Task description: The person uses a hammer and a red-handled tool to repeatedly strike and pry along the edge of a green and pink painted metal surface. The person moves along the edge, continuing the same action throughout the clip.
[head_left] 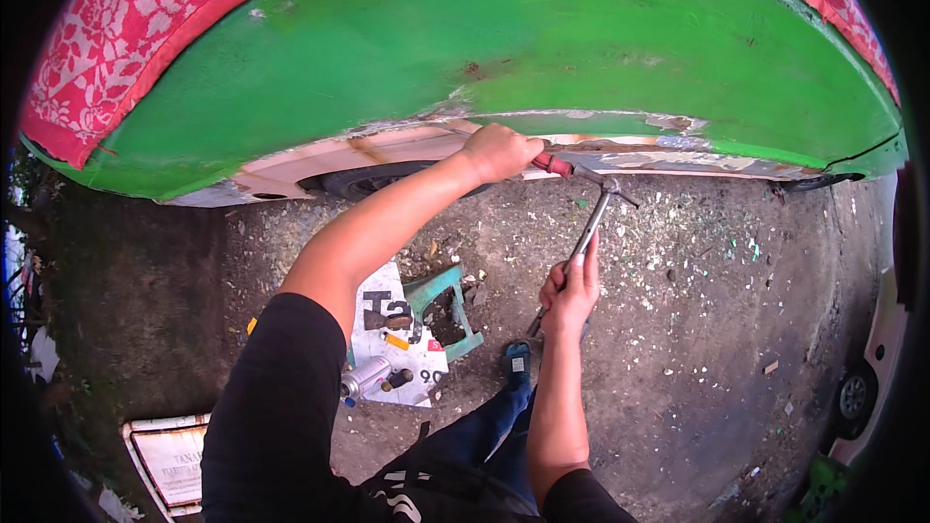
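My left hand (502, 153) is closed around a red-handled tool (552, 166), whose far end is hidden by the hand against the vehicle's lower edge. My right hand (570, 292) grips the shaft of a metal hammer (592, 225). The hammer's head is at the exposed end of the red handle, looking in contact with it. In front of me spreads the green vehicle body (387, 58), its lower edge showing chipped paint and bare, rusty patches (368, 148) around the left hand.
A green plastic stool (448, 283) stands below my left arm, by a printed board (422, 387) bearing a metal can (366, 377) and small tools. Paint flakes litter the ground (697, 329). A framed sign (170, 465) lies lower left; another vehicle (862, 397) is at right.
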`<state>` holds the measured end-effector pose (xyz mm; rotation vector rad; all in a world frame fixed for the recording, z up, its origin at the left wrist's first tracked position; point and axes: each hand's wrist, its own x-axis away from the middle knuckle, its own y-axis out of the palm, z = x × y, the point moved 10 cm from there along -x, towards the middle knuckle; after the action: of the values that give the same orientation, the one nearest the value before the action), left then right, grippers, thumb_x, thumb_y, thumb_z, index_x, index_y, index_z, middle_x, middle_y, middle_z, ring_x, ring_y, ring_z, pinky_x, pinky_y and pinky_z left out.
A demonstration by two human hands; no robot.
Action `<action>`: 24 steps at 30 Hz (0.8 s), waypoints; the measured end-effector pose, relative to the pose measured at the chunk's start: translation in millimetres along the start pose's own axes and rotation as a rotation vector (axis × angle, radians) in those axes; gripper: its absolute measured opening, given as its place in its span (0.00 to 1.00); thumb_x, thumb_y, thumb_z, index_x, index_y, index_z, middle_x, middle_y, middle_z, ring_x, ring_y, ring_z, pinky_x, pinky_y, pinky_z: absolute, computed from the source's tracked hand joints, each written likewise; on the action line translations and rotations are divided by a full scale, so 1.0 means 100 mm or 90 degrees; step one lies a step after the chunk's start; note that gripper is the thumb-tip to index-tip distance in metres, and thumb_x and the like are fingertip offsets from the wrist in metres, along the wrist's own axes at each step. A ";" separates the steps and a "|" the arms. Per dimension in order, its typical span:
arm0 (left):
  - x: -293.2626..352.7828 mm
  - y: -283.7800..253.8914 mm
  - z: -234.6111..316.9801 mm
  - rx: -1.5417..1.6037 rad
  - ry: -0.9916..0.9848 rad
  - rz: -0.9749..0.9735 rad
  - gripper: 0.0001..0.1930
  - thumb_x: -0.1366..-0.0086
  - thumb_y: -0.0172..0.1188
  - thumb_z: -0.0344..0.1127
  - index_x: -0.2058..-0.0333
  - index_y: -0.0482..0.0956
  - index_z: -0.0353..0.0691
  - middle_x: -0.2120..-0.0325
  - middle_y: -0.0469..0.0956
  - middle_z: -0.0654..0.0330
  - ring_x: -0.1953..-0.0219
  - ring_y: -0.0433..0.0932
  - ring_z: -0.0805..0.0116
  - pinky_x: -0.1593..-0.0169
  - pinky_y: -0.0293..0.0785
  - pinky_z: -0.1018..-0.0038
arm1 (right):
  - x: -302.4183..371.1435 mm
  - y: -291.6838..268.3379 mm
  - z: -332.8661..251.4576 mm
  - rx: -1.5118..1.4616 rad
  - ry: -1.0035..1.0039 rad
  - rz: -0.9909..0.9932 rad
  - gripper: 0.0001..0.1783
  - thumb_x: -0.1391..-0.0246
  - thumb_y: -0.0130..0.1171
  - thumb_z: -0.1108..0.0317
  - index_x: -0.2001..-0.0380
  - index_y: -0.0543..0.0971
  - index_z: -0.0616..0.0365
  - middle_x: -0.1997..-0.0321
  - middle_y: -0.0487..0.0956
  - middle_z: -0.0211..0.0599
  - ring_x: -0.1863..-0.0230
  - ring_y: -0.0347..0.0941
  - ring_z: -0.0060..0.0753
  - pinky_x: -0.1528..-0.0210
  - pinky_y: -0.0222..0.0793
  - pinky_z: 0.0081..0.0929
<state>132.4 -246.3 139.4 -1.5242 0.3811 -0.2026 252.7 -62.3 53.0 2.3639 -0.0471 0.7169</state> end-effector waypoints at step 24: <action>0.21 -0.09 0.37 -0.086 0.156 0.094 0.04 0.47 0.56 0.35 0.77 0.70 0.48 0.85 0.74 0.66 0.79 0.79 0.66 0.78 0.74 0.69 | 0.10 -0.47 -0.03 0.087 0.026 0.018 0.27 0.32 0.44 0.64 0.31 0.58 0.38 0.82 0.60 0.23 0.89 0.52 0.14 0.90 0.48 0.16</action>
<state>166.5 -219.7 145.8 -1.6004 0.7125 -0.2522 269.9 -22.4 33.0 2.4815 -0.0142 0.8047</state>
